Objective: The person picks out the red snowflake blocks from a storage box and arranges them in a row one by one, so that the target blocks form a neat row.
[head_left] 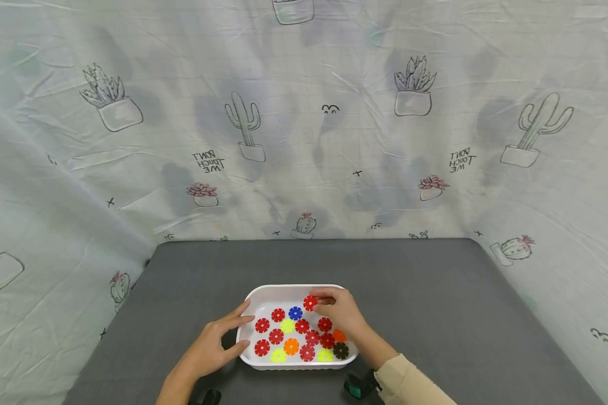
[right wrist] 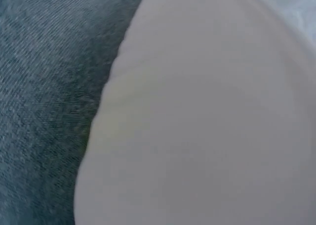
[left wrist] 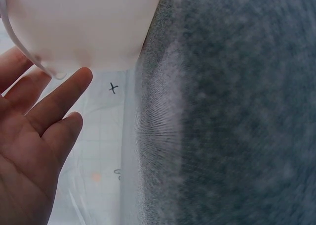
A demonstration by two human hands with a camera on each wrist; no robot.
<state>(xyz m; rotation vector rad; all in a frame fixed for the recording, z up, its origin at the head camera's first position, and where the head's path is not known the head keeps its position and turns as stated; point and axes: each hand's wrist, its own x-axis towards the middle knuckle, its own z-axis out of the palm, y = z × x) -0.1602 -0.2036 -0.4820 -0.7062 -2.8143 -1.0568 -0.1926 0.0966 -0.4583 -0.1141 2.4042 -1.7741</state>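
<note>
At the tray's far right: a person's right hand [head_left: 342, 315] pinches a notched red disc [head_left: 310, 303] between fingers and thumb, inside the rim; whether the disc is raised off the tray floor cannot be told.
At the tray's left end: the left hand [head_left: 210, 343] lies with fingers extended, grasping nothing; its fingertips touch the rim and outer wall.
White tray [head_left: 263, 302]: sits near the middle of the tabletop, holding the scattered discs.
Discs: a blue disc [head_left: 295, 313] lies just left of and nearer than the pinched one; a dark disc [head_left: 341, 351] lies in the near right corner, just beside an orange disc [head_left: 339, 336]. Other red, yellow and orange discs spread between, most toward the near side.
Sleeve [head_left: 410, 382]: beige, on the right arm, beside a black-and-green object [head_left: 354, 388].
Tabletop [head_left: 436, 315]: grey, reaching far to the fabric.
Fabric [head_left: 304, 146]: white, printed with potted cacti and succulents, hanging behind and along both sides.
</note>
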